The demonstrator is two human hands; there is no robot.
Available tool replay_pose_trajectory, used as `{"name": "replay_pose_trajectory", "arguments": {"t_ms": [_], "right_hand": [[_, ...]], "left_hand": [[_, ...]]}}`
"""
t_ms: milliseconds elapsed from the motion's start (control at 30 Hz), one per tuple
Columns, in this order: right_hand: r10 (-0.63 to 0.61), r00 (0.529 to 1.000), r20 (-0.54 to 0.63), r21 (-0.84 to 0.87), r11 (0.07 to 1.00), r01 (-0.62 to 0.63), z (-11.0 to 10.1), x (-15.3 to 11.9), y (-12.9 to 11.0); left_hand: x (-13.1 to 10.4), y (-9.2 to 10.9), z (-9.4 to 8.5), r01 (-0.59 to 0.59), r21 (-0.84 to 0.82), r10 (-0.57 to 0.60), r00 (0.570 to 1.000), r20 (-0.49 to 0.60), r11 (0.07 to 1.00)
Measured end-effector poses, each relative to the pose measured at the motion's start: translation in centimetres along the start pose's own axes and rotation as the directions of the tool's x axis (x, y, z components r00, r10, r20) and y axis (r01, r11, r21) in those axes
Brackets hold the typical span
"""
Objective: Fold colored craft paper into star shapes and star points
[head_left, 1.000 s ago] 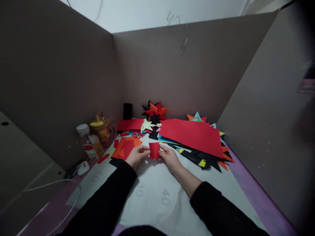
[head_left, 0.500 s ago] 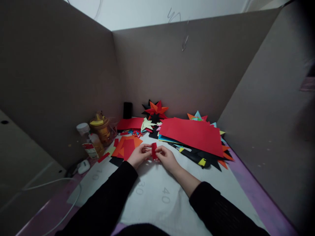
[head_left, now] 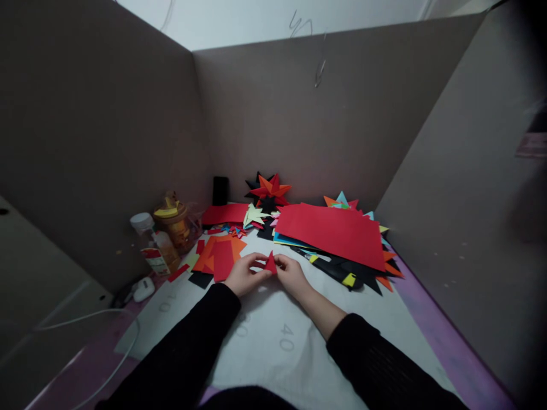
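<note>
Between my fingertips is a small piece of red paper (head_left: 270,263), folded to a point at its top. My left hand (head_left: 248,274) pinches it from the left, thumb in front. From the other side my right hand (head_left: 291,273) grips its right edge with thumb and finger. Both hands are just above the white sheet with printed numbers (head_left: 273,364). Orange and red paper pieces (head_left: 223,259) lie beside my left hand. A black and yellow cutter knife (head_left: 331,269) rests beyond my right hand.
A stack of red sheets (head_left: 333,233) lies at the back right, with folded paper stars (head_left: 270,189) against the back panel. A bottle (head_left: 154,245), a brown jar (head_left: 174,225), a white case (head_left: 143,289) and a cable (head_left: 135,336) stand or lie at left.
The red paper was an upright narrow strip; now it shows a pointed triangular shape. My hands have shifted their hold around it, and the view has moved slightly.
</note>
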State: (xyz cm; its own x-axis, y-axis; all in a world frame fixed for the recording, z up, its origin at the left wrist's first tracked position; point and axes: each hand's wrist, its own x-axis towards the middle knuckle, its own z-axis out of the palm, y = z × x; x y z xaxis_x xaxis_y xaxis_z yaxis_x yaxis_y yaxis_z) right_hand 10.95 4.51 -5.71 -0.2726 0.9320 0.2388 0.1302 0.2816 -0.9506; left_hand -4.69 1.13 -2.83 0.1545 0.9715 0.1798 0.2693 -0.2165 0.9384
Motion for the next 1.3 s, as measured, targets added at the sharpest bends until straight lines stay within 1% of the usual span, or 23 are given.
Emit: {"name": "replay_pose_trajectory", "arguments": {"t_ms": [100, 167, 233, 300, 433, 567, 767, 900, 1000, 1133, 1200, 1300], "right_hand": [[-0.017, 1.0, 0.013, 0.016, 1.0, 0.016, 0.0, 0.0, -0.3], [-0.031, 0.998, 0.058, 0.067, 0.997, 0.027, -0.1, 0.0, -0.6], [-0.038, 0.994, 0.106, 0.117, 0.993, 0.025, -0.1, 0.0, -0.8], [-0.032, 0.992, 0.121, 0.146, 0.989, 0.014, -0.2, 0.0, -0.9], [-0.006, 0.993, 0.121, 0.175, 0.984, -0.015, -0.2, -0.1, -0.8], [0.011, 0.991, 0.131, 0.203, 0.978, -0.038, -0.1, -0.1, -0.7], [0.031, 0.995, 0.092, 0.165, 0.985, -0.046, -0.1, -0.1, -0.6], [0.042, 0.999, 0.02, 0.12, 0.992, -0.044, -0.2, 0.1, -0.3], [0.034, 0.999, -0.016, 0.107, 0.994, -0.032, -0.2, 0.2, -0.1], [0.019, 1.0, -0.002, 0.13, 0.991, -0.018, -0.2, 0.2, 0.0], [0.008, 1.0, 0.006, 0.135, 0.991, -0.009, -0.2, 0.2, 0.0], [-0.018, 1.0, -0.006, 0.134, 0.991, 0.019, -0.2, 0.1, -0.1]], "left_hand": [[-0.1, 0.1, -0.1, -0.064, 0.077, 0.063, 0.998, 0.016, 0.995], [-0.1, 0.1, -0.2, -0.07, 0.096, 0.07, 0.998, -0.001, 0.993], [0.0, 0.0, -0.5, -0.039, 0.071, 0.042, 0.998, -0.04, 0.997], [0.2, -0.2, -0.7, -0.001, 0.012, 0.002, 0.998, -0.068, 1.0], [0.4, -0.6, -1.0, 0.03, -0.078, -0.034, 0.998, -0.046, 0.997], [0.5, -0.6, -1.0, 0.07, -0.103, -0.074, 0.997, -0.036, 0.992], [0.4, -0.2, -1.0, 0.088, -0.168, -0.093, 0.995, -0.022, 0.982], [0.3, 0.0, -1.1, 0.081, -0.182, -0.073, 0.996, 0.052, 0.98], [0.2, 0.0, -1.0, 0.061, -0.152, -0.053, 0.997, 0.059, 0.986], [0.2, 0.2, -0.9, 0.037, -0.082, -0.035, 0.999, 0.023, 0.996], [0.2, 0.4, -1.0, 0.04, -0.109, -0.037, 0.999, 0.033, 0.993], [0.3, 0.4, -1.2, 0.098, -0.219, -0.087, 0.994, 0.061, 0.971]]}}
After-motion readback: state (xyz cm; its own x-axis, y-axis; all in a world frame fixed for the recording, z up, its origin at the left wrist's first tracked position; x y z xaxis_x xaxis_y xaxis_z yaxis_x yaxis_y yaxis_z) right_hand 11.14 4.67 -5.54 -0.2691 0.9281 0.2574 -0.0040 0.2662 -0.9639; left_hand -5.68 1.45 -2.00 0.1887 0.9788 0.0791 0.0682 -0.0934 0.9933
